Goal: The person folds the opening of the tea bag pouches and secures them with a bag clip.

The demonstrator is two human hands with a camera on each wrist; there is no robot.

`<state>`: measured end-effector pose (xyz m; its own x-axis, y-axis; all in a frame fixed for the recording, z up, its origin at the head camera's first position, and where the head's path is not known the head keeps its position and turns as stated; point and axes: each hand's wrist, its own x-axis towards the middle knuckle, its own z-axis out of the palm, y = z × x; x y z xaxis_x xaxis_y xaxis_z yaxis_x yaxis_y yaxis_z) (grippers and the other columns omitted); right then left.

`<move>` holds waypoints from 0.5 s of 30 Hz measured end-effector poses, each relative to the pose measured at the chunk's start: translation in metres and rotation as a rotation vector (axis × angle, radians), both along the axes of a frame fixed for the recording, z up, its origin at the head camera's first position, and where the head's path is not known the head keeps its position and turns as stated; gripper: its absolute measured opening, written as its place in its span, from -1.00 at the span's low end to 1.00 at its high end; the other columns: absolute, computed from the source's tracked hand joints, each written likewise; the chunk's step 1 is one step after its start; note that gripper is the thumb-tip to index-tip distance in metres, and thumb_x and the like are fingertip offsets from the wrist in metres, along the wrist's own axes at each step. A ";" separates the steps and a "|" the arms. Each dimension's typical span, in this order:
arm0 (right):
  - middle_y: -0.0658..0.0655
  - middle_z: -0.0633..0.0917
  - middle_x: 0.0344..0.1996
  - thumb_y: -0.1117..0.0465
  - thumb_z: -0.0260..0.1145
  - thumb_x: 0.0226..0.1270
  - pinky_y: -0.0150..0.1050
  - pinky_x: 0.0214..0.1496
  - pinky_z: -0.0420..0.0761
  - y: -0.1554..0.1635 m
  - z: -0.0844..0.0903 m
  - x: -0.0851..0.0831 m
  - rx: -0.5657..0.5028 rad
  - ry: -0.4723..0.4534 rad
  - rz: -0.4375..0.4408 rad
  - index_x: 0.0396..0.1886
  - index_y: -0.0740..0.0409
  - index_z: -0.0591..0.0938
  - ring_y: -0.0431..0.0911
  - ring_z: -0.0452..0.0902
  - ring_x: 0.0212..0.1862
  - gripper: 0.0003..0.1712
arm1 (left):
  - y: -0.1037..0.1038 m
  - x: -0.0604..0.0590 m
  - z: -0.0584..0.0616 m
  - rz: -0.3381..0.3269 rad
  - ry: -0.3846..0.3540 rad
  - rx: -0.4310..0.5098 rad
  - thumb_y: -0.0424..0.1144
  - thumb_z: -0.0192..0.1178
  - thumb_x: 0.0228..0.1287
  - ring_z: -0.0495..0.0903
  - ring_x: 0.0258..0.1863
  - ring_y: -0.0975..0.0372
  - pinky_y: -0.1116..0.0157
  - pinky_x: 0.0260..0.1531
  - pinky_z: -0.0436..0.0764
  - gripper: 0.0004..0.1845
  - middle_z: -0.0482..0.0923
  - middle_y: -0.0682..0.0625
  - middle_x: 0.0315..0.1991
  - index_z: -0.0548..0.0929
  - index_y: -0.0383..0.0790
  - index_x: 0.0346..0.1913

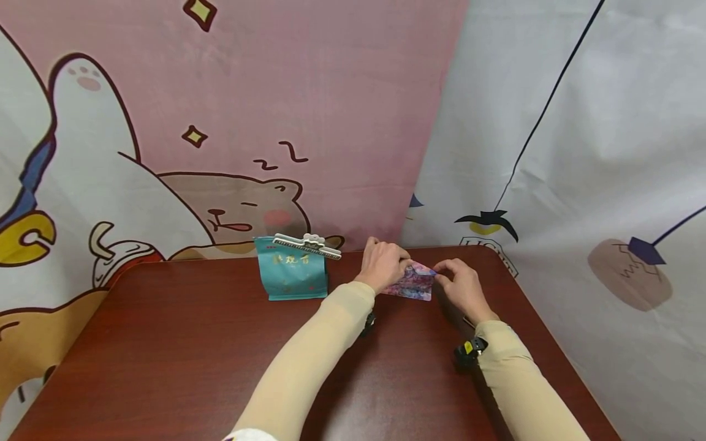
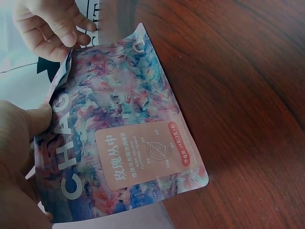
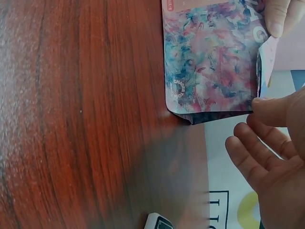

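A tea pouch (image 2: 114, 95) with a pink, blue and purple painted pattern stands on the table at the back, held between both hands. My left hand (image 1: 384, 264) grips its top edge, thumb on the printed front in the left wrist view. At the pouch's right top corner, my right hand (image 1: 463, 288) pinches the edge between thumb and index finger; its other fingers are loosely bent in the right wrist view. The top edge looks folded over near that corner. Whether the pouch is sealed I cannot tell.
Left of the hands stands a teal pouch (image 1: 292, 275) with a white clip (image 1: 307, 244) across its top. The brown wooden table (image 1: 193, 343) ends at a cartoon-printed cloth (image 1: 353, 122) behind. A small white-and-black object (image 3: 158, 222) shows at the right wrist view's bottom edge.
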<state>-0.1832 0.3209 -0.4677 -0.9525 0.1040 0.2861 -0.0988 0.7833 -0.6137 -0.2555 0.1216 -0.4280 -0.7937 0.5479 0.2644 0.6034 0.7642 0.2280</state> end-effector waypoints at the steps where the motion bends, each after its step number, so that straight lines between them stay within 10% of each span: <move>1: 0.32 0.68 -0.08 0.46 0.37 0.35 0.21 0.10 0.53 0.000 0.000 0.001 0.002 0.001 0.002 -0.14 0.29 0.72 0.26 0.60 0.02 -0.87 | 0.000 0.000 0.000 -0.002 0.002 0.004 0.02 0.27 0.46 0.73 -0.24 0.33 0.17 0.03 0.36 -0.80 0.81 0.26 -0.18 0.87 0.21 -0.05; 15: 0.33 0.68 -0.04 0.40 0.36 0.41 0.22 0.08 0.57 0.006 0.005 0.011 0.015 -0.063 -0.001 -0.05 0.27 0.71 0.25 0.59 0.01 -0.84 | -0.001 0.001 0.001 -0.006 0.007 0.004 0.04 0.26 0.47 0.73 -0.29 0.34 0.18 0.00 0.36 -0.79 0.81 0.27 -0.21 0.88 0.21 -0.06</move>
